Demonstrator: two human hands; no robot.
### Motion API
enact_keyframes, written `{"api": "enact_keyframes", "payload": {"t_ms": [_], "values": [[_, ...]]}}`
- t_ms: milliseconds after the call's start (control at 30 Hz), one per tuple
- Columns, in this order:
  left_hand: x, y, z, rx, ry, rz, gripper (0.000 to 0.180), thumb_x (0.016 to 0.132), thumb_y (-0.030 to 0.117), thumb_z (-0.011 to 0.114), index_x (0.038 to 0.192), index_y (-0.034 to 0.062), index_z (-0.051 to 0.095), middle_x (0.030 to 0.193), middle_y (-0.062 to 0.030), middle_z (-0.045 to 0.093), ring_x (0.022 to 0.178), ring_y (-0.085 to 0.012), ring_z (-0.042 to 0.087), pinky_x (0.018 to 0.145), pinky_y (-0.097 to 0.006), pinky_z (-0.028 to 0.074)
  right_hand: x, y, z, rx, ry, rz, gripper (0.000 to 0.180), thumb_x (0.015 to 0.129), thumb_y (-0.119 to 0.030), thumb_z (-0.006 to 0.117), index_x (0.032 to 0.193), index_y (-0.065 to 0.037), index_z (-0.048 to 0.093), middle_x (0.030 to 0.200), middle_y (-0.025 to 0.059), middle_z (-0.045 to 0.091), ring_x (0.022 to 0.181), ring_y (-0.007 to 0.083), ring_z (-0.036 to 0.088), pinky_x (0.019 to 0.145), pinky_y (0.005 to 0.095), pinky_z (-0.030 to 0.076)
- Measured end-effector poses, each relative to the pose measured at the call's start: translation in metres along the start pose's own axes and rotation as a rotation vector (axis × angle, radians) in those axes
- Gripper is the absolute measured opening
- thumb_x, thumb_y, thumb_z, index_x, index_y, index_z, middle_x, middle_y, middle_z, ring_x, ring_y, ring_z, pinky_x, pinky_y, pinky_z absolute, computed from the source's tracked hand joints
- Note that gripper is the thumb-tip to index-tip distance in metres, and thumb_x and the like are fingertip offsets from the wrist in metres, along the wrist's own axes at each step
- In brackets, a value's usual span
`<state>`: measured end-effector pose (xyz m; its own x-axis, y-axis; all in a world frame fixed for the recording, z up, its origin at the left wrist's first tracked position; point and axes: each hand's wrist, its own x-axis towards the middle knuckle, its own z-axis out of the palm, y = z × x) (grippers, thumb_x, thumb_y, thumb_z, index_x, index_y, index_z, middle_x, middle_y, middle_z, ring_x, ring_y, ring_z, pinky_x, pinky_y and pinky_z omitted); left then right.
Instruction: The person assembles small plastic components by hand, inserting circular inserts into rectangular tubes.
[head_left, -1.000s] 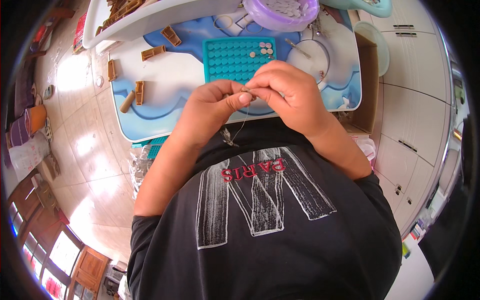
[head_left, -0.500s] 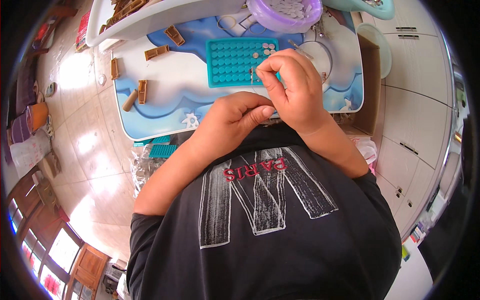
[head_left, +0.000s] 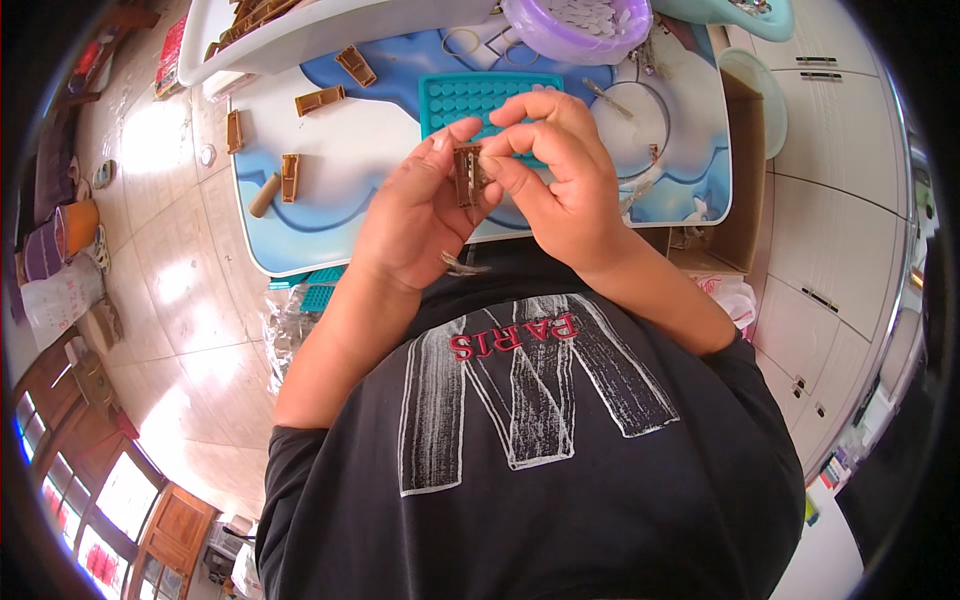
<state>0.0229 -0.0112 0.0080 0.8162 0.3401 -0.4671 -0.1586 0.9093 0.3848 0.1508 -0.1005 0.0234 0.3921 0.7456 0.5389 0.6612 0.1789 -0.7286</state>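
Note:
Between the thumb and fingers of my left hand (head_left: 412,210) is a small brown trough-shaped piece (head_left: 463,180), upright, with a shiny metallic strip along its inside. My right hand (head_left: 565,190) is closed in a pinch at the piece's right edge; what its fingertips hold, if anything, is too small to make out. Just under my left palm shows a thin greyish-brown object (head_left: 463,266), its kind unclear. Behind both hands lies a teal tray (head_left: 450,82) with rows of round cavities, partly covered by them.
Similar brown pieces (head_left: 320,100) lie on the left of the blue-and-white table (head_left: 380,135), near a tan cylinder (head_left: 264,196). A white bin (head_left: 330,55) and a purple bowl (head_left: 580,45) of pale bits stand at the back. Tweezers (head_left: 608,97) lie at right.
My left hand has turned palm up and risen toward the tray, and the brown piece now shows in it. My right hand has shifted slightly down and left to meet it.

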Motion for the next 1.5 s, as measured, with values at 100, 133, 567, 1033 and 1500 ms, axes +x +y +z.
{"api": "enact_keyframes", "payload": {"t_ms": [100, 133, 567, 1033, 1500], "values": [[-0.002, -0.001, 0.004, 0.009, -0.02, -0.021, 0.032, 0.098, 0.024, 0.038, 0.121, 0.0026, 0.046, 0.105, -0.0082, 0.059, 0.095, -0.0169, 0.059, 0.086, -0.032, 0.049, 0.0, 0.009, 0.005, -0.047, 0.018, -0.064, 0.012, 0.07, -0.005, 0.068, 0.075, -0.005, 0.057, 0.085, 0.0056, 0.059, 0.079, 0.025, 0.054, 0.07, 0.0363, 0.042], [-0.002, -0.001, 0.006, 0.022, -0.008, -0.021, 0.033, 0.098, 0.024, 0.037, 0.121, 0.0021, 0.045, 0.107, -0.0083, 0.059, 0.096, -0.0169, 0.059, 0.088, -0.034, 0.048, 0.0, 0.009, 0.005, -0.047, 0.018, -0.064, 0.012, 0.07, -0.005, 0.068, 0.075, -0.005, 0.057, 0.085, 0.0056, 0.059, 0.079, 0.025, 0.054, 0.07, 0.0363, 0.042], [-0.001, -0.002, 0.011, 0.051, -0.074, 0.008, 0.036, 0.098, 0.023, 0.038, 0.123, -0.0022, 0.045, 0.109, -0.0088, 0.058, 0.096, -0.0162, 0.059, 0.09, -0.035, 0.047, 0.001, 0.016, 0.003, -0.166, -0.037, -0.113, 0.012, 0.069, -0.006, 0.066, 0.073, -0.006, 0.054, 0.082, 0.005, 0.058, 0.077, 0.026, 0.055, 0.069, 0.0381, 0.041], [-0.001, -0.004, 0.004, 0.243, 0.033, 0.159, 0.025, 0.095, 0.014, 0.046, 0.114, -0.0029, 0.047, 0.105, -0.0126, 0.059, 0.095, -0.0197, 0.06, 0.088, -0.033, 0.048, -0.005, 0.007, 0.001, -0.13, -0.034, -0.027, 0.016, 0.071, -0.009, 0.069, 0.076, -0.007, 0.054, 0.08, 0.0051, 0.058, 0.077, 0.0262, 0.056, 0.068, 0.0368, 0.041], [0.0, -0.003, 0.012, 0.246, 0.158, 0.36, 0.024, 0.094, 0.011, 0.047, 0.113, -0.0023, 0.044, 0.114, -0.0184, 0.056, 0.105, -0.0245, 0.057, 0.09, -0.034, 0.047, -0.023, -0.007, 0.01, 0.053, -0.203, 0.303, 0.032, 0.069, -0.008, 0.072, 0.09, -0.008, 0.048, 0.067, 0.0053, 0.061, 0.06, 0.026, 0.06, 0.058, 0.0363, 0.044]]}}
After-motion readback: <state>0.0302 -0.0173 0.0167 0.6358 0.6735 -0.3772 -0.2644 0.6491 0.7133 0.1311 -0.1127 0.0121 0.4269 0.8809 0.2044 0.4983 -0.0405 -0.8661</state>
